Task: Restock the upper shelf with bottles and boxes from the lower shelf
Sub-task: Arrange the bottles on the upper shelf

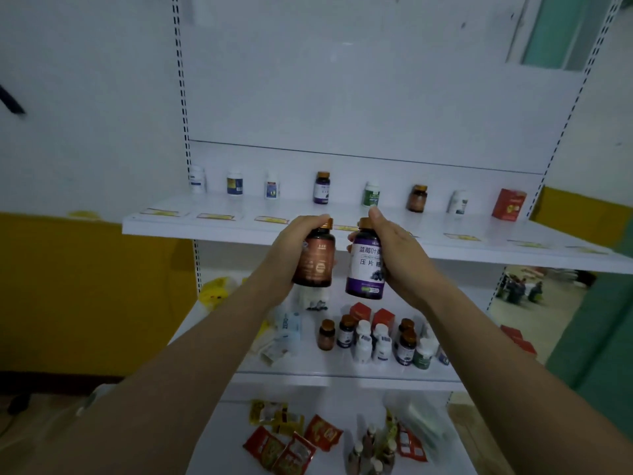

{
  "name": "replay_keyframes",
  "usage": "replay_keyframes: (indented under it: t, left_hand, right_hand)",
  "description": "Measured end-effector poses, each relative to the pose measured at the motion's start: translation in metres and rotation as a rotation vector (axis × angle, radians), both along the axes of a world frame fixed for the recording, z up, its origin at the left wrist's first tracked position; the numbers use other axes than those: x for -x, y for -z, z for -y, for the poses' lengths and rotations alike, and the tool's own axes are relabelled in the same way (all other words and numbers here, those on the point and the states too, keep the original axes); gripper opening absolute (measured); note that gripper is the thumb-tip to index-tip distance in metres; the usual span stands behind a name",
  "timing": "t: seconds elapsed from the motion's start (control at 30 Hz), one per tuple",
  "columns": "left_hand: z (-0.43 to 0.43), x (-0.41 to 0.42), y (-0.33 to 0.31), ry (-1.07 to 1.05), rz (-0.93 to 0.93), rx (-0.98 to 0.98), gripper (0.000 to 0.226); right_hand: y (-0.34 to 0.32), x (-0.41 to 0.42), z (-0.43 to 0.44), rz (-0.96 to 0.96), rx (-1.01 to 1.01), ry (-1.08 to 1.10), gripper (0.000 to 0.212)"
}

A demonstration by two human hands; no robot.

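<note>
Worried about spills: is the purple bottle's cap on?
On: a brown cap tops the purple bottle gripped by the right hand.

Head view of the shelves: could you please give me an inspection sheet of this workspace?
Surface: white upper shelf with price tags on its front; lower shelf beneath.
Job's things: seven bottles and a red box in a row on the upper shelf; bottle cluster and red boxes on the lower shelf.
Clutter: yellow bag on the lower shelf's left; red packets on the bottom shelf.
Hands: left hand grips a brown bottle, right hand a purple bottle, both before the upper shelf's edge.
Cables: nothing seen.
Surroundings: white-and-yellow wall at left.
</note>
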State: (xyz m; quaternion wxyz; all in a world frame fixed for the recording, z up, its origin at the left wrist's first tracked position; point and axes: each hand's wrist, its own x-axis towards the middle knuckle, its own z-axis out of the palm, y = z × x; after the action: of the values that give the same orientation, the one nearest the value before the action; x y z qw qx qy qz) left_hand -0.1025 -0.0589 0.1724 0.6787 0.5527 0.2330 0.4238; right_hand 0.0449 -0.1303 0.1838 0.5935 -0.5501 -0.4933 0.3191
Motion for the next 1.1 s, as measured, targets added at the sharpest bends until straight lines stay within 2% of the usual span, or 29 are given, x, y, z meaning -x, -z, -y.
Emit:
replay_keyframes:
  t: [0.2, 0.43, 0.57, 0.77, 0.83, 0.97, 1.1]
  left_hand:
    - [-0.001, 0.009, -0.009, -0.041, 0.011, -0.002, 0.027]
    - [-0.017, 0.012, -0.014, -0.003, 0.014, -0.013, 0.031]
    - [-0.038, 0.012, -0.017, 0.018, 0.017, -0.026, 0.029]
    - [-0.085, -0.001, -0.019, 0.022, 0.003, -0.035, 0.028]
    - [-0.105, -0.013, -0.020, 0.017, -0.002, -0.041, 0.026]
    - [-0.153, -0.042, -0.019, 0.000, -0.008, -0.074, 0.023]
    - [-0.206, -0.077, -0.020, -0.062, 0.008, -0.092, 0.019]
  right_hand:
    - [-0.012, -0.001, -0.001, 0.028, -0.020, -0.015, 0.039]
    - [-0.022, 0.001, -0.019, -0.060, 0.022, -0.027, 0.031]
    - [-0.026, -0.003, -0.036, -0.072, 0.027, -0.042, 0.020]
    - [-0.031, -0.021, -0.082, -0.079, 0.025, -0.050, 0.016]
    - [-0.030, -0.033, -0.104, -0.083, 0.029, -0.045, 0.019]
    - [-0.027, -0.064, -0.162, -0.058, 0.055, -0.028, 0.041]
    - [-0.025, -0.101, -0.226, 0.018, 0.076, -0.010, 0.046]
